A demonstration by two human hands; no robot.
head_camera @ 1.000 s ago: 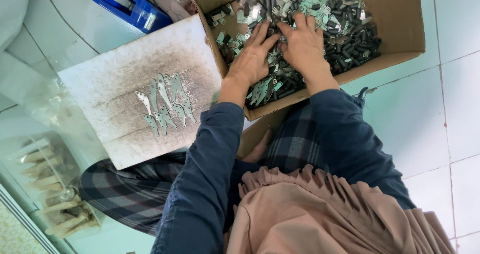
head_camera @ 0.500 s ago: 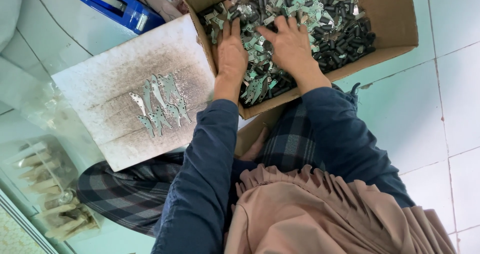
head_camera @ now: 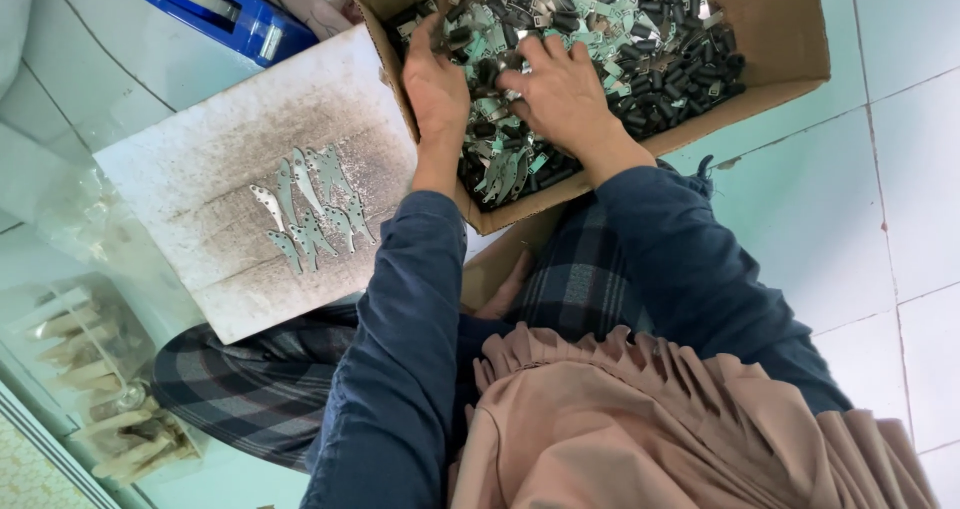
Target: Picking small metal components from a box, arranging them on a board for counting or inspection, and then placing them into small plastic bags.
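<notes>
A brown cardboard box point(head_camera: 780, 39) rests on my lap, full of small metal parts point(head_camera: 640, 39), some black, some pale green. My left hand point(head_camera: 437, 89) lies at the box's left wall, fingers down among the parts. My right hand point(head_camera: 565, 94) is spread flat on the heap in the middle of the box. Whether either hand grips a piece is hidden by the fingers. To the left, a dirty white board point(head_camera: 210, 179) carries several flat silvery metal blades point(head_camera: 310, 209) laid side by side.
A blue plastic object point(head_camera: 205, 9) lies at the top left beyond the board. A clear plastic bag point(head_camera: 90, 379) with pale stick-shaped pieces sits at the lower left. Pale floor tiles point(head_camera: 890, 199) spread to the right. My plaid-clad legs are under the box.
My left hand has slid left to the box's left wall. My right hand has spread out over the parts. The view has shifted a little.
</notes>
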